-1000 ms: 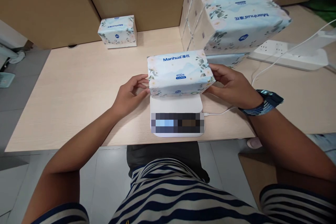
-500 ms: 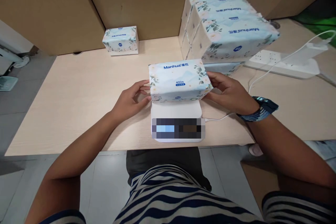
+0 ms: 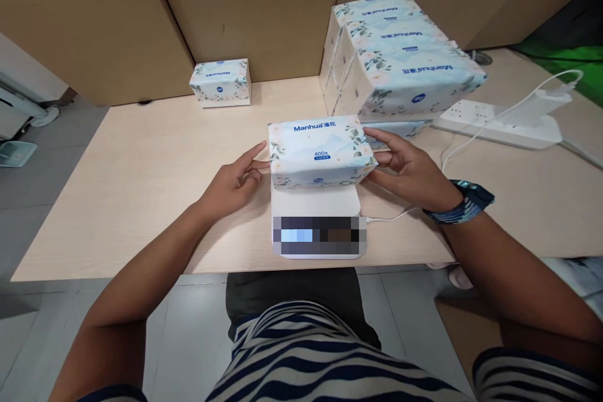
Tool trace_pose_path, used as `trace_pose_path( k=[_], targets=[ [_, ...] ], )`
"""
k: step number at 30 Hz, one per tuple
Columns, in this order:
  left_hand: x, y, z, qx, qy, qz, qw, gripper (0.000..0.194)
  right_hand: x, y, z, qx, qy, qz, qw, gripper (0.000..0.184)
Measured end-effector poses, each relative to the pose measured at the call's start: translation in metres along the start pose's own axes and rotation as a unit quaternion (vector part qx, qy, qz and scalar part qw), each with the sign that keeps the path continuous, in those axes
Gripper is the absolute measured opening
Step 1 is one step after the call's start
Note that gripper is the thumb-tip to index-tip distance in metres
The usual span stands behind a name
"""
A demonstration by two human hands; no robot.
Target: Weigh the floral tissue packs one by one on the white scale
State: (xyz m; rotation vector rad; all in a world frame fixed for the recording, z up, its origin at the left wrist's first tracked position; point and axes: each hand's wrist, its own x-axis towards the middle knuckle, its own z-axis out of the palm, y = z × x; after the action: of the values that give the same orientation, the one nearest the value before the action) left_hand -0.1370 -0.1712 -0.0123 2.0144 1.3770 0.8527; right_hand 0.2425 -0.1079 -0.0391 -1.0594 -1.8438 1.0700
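Observation:
A pack of tissues [image 3: 323, 151], white and pale blue with printed flowers, lies on the back part of a white kitchen scale [image 3: 315, 201]. The scale's front panel is blurred out. On the pack's left side, my left hand [image 3: 233, 185] has its fingers apart, one fingertip at the pack's edge and the thumb away from it. My right hand [image 3: 409, 169] is at the other end, fingers spread and fingertips against the side; its thumb tip is partly hidden by the pack's corner. Neither hand is wrapped round the pack.
Behind to the right stands a stack of tissue packs [image 3: 400, 75]. A single tissue pack [image 3: 221, 85] sits at the back left. Cardboard boxes [image 3: 254, 19] line the table's rear edge. A power strip [image 3: 499, 125] with a white cable [image 3: 494, 129] lies at right.
My left thumb has come away from the pack and the left fingers have loosened. The pack stays on the scale. The whole view has shifted slightly.

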Motion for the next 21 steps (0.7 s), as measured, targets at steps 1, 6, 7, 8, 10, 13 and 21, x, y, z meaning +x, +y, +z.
trace_pose_path(
  k=[1,6,7,8,10,13,21],
  targets=[
    [-0.0003,-0.0014,0.0000,-0.005,-0.002,0.001,1.000,0.070,-0.0002,0.0002,0.0004,0.003,0.001,0.003,1.000,0.082],
    [-0.0008,-0.0079,0.0003,-0.026,-0.007,0.017,1.000,0.073,-0.0013,-0.0022,0.0006,0.019,-0.010,0.004,1.000,0.081],
    [-0.0008,-0.0086,0.0005,-0.030,-0.007,0.019,0.999,0.073,-0.0016,-0.0033,0.0004,0.021,-0.015,0.004,1.000,0.081],
    [-0.0009,-0.0091,0.0007,-0.032,-0.006,0.021,0.999,0.073,-0.0019,-0.0043,0.0002,0.023,-0.018,0.003,1.000,0.080],
    [-0.0010,-0.0093,0.0009,-0.030,-0.007,0.020,0.999,0.073,-0.0026,-0.0057,0.0000,0.024,-0.023,0.001,0.999,0.080],
    [-0.0015,-0.0077,0.0006,-0.029,-0.010,0.020,0.999,0.073,-0.0038,-0.0058,0.0003,0.014,-0.018,-0.008,1.000,0.077],
    [-0.0037,-0.0019,0.0002,-0.038,-0.017,0.005,0.999,0.077,-0.0040,-0.0017,0.0013,-0.003,-0.014,-0.037,0.999,0.066]
  ],
)
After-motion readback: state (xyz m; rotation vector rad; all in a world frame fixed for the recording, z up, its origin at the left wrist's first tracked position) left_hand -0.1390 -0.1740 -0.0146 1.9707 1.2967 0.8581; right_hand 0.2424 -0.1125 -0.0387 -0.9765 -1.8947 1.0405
